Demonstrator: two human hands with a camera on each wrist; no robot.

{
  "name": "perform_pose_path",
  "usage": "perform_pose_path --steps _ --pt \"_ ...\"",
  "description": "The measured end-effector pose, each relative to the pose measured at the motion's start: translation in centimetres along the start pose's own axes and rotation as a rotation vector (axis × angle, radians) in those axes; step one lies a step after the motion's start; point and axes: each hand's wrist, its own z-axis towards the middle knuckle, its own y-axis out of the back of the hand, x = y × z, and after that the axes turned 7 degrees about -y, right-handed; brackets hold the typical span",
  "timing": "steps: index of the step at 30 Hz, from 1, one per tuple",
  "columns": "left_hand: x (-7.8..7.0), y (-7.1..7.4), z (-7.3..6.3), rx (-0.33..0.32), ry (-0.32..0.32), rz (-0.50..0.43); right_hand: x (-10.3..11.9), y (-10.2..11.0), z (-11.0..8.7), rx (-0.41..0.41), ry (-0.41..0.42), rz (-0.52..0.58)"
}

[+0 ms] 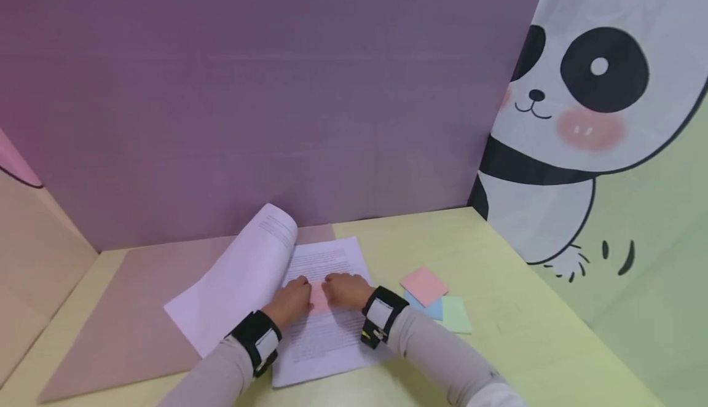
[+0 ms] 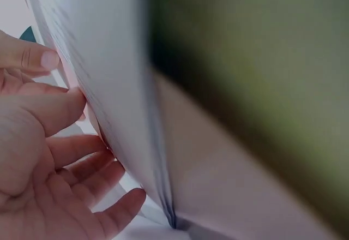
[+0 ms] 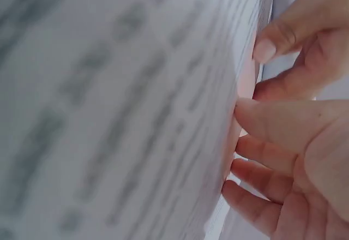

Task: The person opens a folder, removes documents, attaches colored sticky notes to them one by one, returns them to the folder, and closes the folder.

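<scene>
A pink sticky note (image 1: 319,299) lies on the printed page (image 1: 315,345) of a paper stack in the head view. My left hand (image 1: 290,302) presses its fingertips at the note's left side. From the other side, my right hand (image 1: 347,291) touches the note's right part. In the left wrist view, the thumb and fingers of the left hand (image 2: 41,169) rest against the paper. The right wrist view has the right hand (image 3: 294,169) with extended fingertips on the note and page. A turned-over sheet (image 1: 232,284) curls up to the left of the stack.
Pink (image 1: 424,286), blue (image 1: 430,310) and green sticky notes (image 1: 456,316) overlap on the yellow table (image 1: 531,333), right of the right hand. A mauve mat (image 1: 127,321) lies under the turned sheet. A purple wall (image 1: 265,99) rises behind the table; a panda-printed wall (image 1: 553,210) borders the right.
</scene>
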Motion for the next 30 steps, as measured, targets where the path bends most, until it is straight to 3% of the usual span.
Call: perform_pose_path --steps 7,14,19,22,27,30 --pt "0.2 0.4 -0.1 0.066 -0.004 0.018 -1.4 0.8 -0.8 0.022 0.059 0.089" --pt "0.1 1.2 -0.3 0.057 0.072 -0.102 -2.4 1.3 -1.5 0.067 0.001 0.202" --pt "0.2 1.0 -0.6 0.082 0.09 -0.117 -2.3 1.0 -1.8 0.077 0.016 0.211" --pt "0.3 0.9 -0.6 0.087 0.063 -0.118 -2.4 0.9 -1.8 0.07 0.03 0.191" --pt "1.0 1.2 -0.5 0.08 0.068 -0.259 -2.8 0.9 -1.6 0.041 0.094 0.201" --pt "1.4 1.7 -0.6 0.036 0.089 -0.339 -3.3 0.6 -1.4 0.01 0.117 0.259"
